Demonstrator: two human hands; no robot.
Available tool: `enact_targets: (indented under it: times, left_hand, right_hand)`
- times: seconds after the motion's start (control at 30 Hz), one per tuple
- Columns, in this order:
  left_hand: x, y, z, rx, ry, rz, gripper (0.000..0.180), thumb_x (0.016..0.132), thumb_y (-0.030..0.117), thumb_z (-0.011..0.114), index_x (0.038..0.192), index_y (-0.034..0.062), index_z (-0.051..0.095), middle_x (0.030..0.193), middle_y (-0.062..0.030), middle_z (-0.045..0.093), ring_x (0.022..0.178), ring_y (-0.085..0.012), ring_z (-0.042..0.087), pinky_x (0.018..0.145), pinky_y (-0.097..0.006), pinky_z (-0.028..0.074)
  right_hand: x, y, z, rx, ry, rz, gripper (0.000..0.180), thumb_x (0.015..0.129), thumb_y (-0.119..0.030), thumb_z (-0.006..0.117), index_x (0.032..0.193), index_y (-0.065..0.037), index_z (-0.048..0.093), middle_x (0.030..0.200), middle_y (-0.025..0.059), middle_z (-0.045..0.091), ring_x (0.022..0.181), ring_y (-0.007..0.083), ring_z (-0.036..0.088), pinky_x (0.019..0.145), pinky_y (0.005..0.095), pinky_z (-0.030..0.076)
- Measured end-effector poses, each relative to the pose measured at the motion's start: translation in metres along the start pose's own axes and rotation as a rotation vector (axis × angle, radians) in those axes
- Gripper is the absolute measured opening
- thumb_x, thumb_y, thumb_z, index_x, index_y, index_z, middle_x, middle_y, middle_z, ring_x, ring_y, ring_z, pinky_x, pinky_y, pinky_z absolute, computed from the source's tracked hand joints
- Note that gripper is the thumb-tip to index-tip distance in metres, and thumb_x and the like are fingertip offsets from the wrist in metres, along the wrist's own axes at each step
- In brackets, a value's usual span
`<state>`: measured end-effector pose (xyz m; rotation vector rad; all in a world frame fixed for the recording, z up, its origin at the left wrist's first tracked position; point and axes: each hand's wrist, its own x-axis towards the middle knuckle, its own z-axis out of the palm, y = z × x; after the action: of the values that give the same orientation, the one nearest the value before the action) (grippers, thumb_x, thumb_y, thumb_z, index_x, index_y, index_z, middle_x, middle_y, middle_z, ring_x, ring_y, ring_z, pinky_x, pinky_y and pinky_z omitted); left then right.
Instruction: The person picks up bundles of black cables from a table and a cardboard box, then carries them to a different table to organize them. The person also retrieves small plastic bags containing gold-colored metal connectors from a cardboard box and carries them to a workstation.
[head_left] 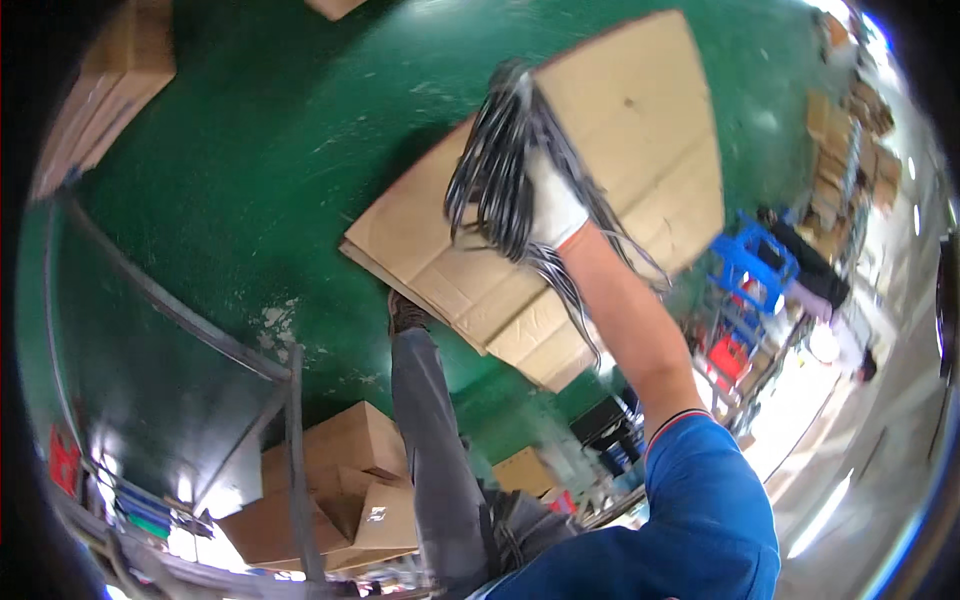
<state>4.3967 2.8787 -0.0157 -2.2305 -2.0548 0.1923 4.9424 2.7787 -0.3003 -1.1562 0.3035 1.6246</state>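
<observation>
My right hand (552,205), in a white work glove, is closed on a looped bundle of black cables (490,185). Most of the loops hang to the left of the glove, and thin loose strands trail below it and to the right of the wrist. Blur and the cables partly hide the fingers. Behind the bundle, a large flat cardboard sheet (640,120) lies on the green floor, with folded flaps along its near edge. Whether the cables touch the cardboard, I cannot tell. My left hand does not appear.
An opened cardboard box (370,440) stands at the lower left beside a grey metal frame (180,310). More cartons (115,90) are at the upper left. Blue plastic stools (752,265) and a cluttered rack are on the right. My shoe (408,312) is near the sheet's edge.
</observation>
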Motion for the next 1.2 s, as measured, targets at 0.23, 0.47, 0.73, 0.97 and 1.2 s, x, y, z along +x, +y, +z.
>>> enact_targets:
  times: [0.23,0.47,0.73,0.97,1.2]
  left_hand:
    - [0.015,0.063,-0.002,-0.294,-0.072,-0.197,0.043,0.098,0.038,0.060,0.131,0.0114,0.063,0.145,-0.0208,0.050,0.118,-0.0319,0.059,0.096,-0.039,0.049]
    - [-0.035,0.091,-0.034,-0.189,0.064,-0.052,0.053,0.096,0.043,0.059,0.142,0.0160,0.053,0.148,-0.0204,0.044,0.139,-0.0352,0.040,0.110,-0.045,0.038]
    - [-0.214,0.173,-0.154,-0.454,0.113,0.460,0.052,0.092,0.028,0.066,0.140,0.0138,0.051,0.154,-0.0205,0.034,0.135,-0.0409,0.044,0.104,-0.048,0.045]
    - [-0.347,0.216,-0.168,-0.619,-0.016,0.583,0.049,0.090,0.026,0.068,0.134,0.0069,0.056,0.148,-0.0228,0.041,0.134,-0.0400,0.045,0.109,-0.046,0.040]
    - [-0.486,0.349,-0.176,-0.844,-0.295,1.015,0.048,0.083,0.022,0.070,0.129,0.0121,0.059,0.140,-0.0178,0.053,0.116,-0.0374,0.061,0.097,-0.043,0.050]
  right_hand:
    - [-0.214,0.044,-0.047,0.059,-0.123,0.120,0.060,0.090,-0.048,0.069,0.128,-0.003,0.058,0.114,0.0125,0.069,0.098,0.0252,0.069,0.088,0.0437,0.058]
    - [-0.465,0.042,-0.056,0.134,-0.206,-0.173,0.059,0.080,-0.042,0.082,0.113,0.002,0.061,0.103,0.0153,0.070,0.093,0.0274,0.071,0.085,0.0412,0.058]
    - [-0.775,0.066,-0.153,0.177,0.065,-0.746,0.065,0.076,-0.046,0.081,0.115,0.003,0.062,0.098,0.0164,0.069,0.087,0.0308,0.070,0.079,0.0425,0.059]
    - [-1.023,0.107,-0.145,0.085,0.048,-1.233,0.078,0.079,-0.059,0.074,0.123,0.003,0.053,0.092,0.0162,0.067,0.076,0.0297,0.066,0.069,0.0441,0.056]
    - [-1.181,0.131,-0.051,-0.377,-0.329,-1.618,0.070,0.082,-0.059,0.070,0.115,0.001,0.052,0.079,0.0170,0.064,0.065,0.0279,0.062,0.061,0.0420,0.053]
